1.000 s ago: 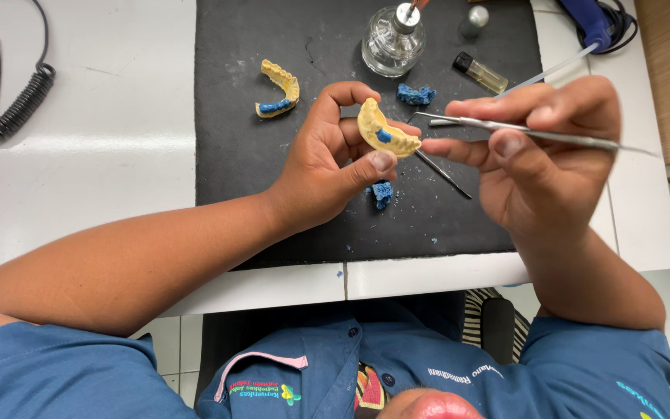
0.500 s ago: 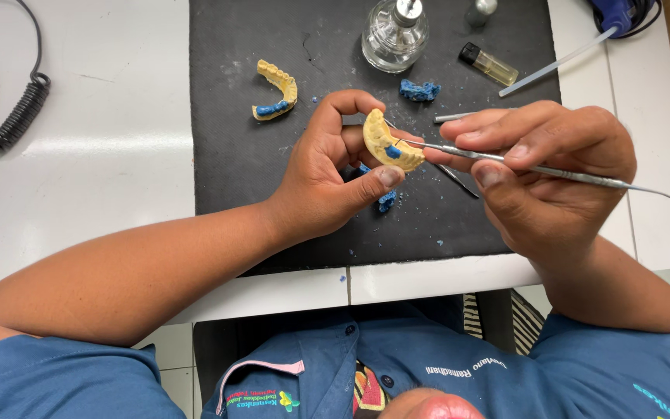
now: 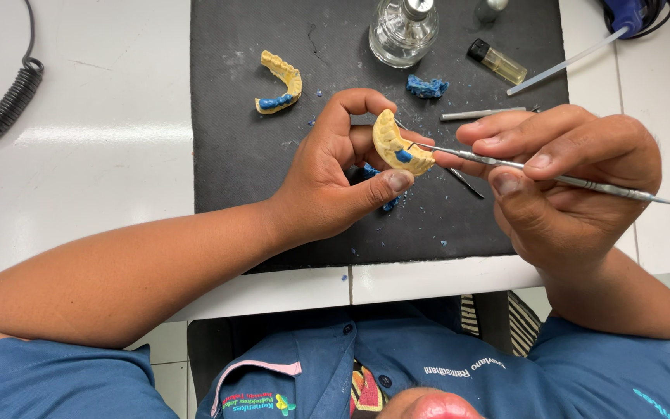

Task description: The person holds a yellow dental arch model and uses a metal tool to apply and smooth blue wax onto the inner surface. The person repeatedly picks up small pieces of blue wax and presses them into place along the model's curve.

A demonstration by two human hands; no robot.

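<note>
My left hand [image 3: 331, 182] pinches a yellow, arch-shaped dental cast [image 3: 397, 144] with a blue wax patch, held just above a black mat [image 3: 234, 155]. My right hand [image 3: 564, 182] grips a thin metal carving tool [image 3: 537, 169] like a pen; its tip touches the blue wax on the cast. A second yellow cast [image 3: 281, 81] with blue wax lies on the mat to the upper left. A lump of blue wax [image 3: 426, 86] rests on the mat above the hands, and small blue pieces show under my left fingers.
A glass alcohol lamp [image 3: 402, 31] and a small vial [image 3: 496, 61] stand at the mat's far edge. Another metal tool [image 3: 474, 115] lies on the mat. A white tube [image 3: 564, 62] runs to the upper right. A coiled black cord [image 3: 5, 101] lies on the white table at left.
Both hands have shifted slightly rightward in view with the cast and tool still held. The tool tip stays against the blue wax on the cast.
</note>
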